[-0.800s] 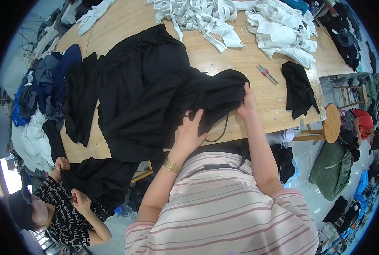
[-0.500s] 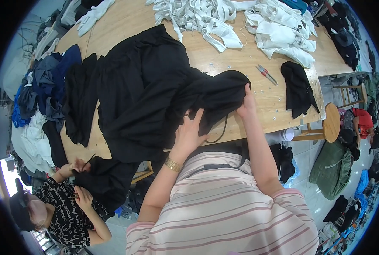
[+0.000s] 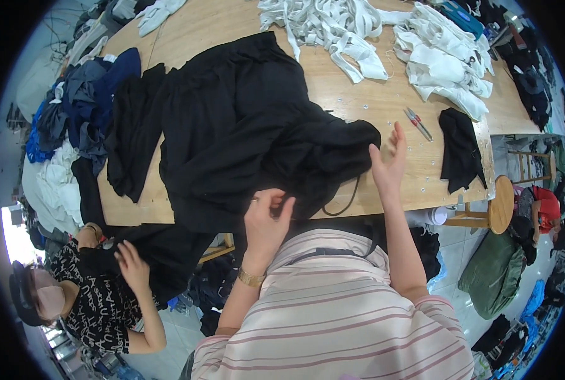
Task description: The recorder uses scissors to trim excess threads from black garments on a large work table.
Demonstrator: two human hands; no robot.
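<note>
A large black garment (image 3: 232,107) with gathered folds lies spread across the wooden table in front of me. Just beyond its right end, my right hand (image 3: 390,168) is raised with thumb and fingers apart, holding nothing. My left hand (image 3: 264,221), wearing a ring and a gold watch, hovers at the garment's near edge. Its fingers are loosely bent, the thumb stands apart from them, and I see nothing in its grasp. A thin black cord (image 3: 352,199) loops off the garment between my hands.
Red-handled thread snips (image 3: 418,123) and a black fabric piece (image 3: 461,149) lie on the table (image 3: 396,196) to the right. White strips (image 3: 323,22) and white garments (image 3: 444,57) are piled at the back. A co-worker (image 3: 92,291) handles black cloth at left. A stool (image 3: 501,204) stands at right.
Both hands have let go of the black garment. My left hand has drawn back to its near edge, and my right has lifted off its right end. The view has shifted slightly.
</note>
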